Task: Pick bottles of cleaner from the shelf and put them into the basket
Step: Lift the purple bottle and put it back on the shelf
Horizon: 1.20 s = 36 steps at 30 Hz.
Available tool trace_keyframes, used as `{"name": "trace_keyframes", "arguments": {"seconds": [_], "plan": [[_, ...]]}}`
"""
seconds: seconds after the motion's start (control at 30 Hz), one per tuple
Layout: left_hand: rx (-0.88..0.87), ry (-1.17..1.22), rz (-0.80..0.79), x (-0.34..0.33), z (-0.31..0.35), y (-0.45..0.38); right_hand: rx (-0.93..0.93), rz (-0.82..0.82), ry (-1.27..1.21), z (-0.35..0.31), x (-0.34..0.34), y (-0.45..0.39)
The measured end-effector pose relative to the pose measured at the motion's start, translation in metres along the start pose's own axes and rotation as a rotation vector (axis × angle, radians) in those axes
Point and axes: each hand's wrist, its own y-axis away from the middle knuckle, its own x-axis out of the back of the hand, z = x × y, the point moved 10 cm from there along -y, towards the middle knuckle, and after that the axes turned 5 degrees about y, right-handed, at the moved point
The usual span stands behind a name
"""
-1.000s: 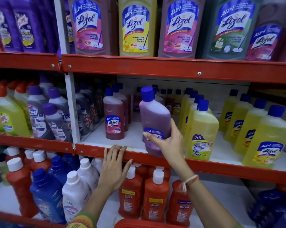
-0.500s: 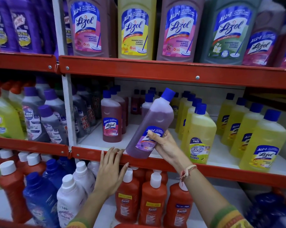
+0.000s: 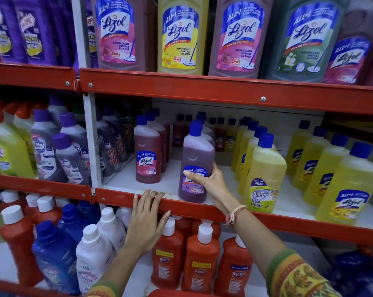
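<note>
On the red front lip of the middle shelf (image 3: 202,213), left of centre, the left hand (image 3: 145,221) lies palm down, its fingers (image 3: 151,197) loosely spread and draped over the lip's top edge while the thumb presses against the lip's face. It holds nothing. Just above that hand, further in from the lip, a dark pink bottle (image 3: 147,155) with a blue cap stands upright, with more of its kind lined up behind it.

Right of the pink bottle, a purple bottle (image 3: 197,166) with a blue cap stands upright at the very front of the shelf, its base just behind the lip. The right hand (image 3: 211,183) wraps its lower half from the right: the thumb lies across the front label, the palm sits against the bottle's right side, and the fingers curl round behind it, mostly hidden. A thread bracelet (image 3: 234,214) circles that wrist right over the lip.

Right of the held bottle, just beside the hand, stands a yellow bottle (image 3: 264,176) close to the lip, with other yellow bottles in rows behind and further right.
</note>
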Motion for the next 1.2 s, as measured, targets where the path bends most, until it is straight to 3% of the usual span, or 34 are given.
{"name": "trace_keyframes", "arguments": {"seconds": [0.53,0.73,0.97,1.1,1.2], "plan": [[0.006,-0.001,-0.045,0.003,0.005,0.0,-0.035,-0.006,0.258,0.002,0.008,0.001],[-0.124,0.089,0.009,0.013,0.057,0.003,0.247,0.165,0.392,-0.045,0.058,0.038],[-0.349,0.101,-0.093,-0.011,0.143,-0.007,0.563,0.314,0.465,-0.111,0.125,0.1],[-0.418,0.064,-0.243,-0.04,0.165,-0.01,0.644,0.521,0.576,-0.122,0.163,0.118],[-0.385,0.005,-0.331,-0.057,0.163,-0.011,0.559,0.565,0.68,-0.107,0.181,0.102]]}}
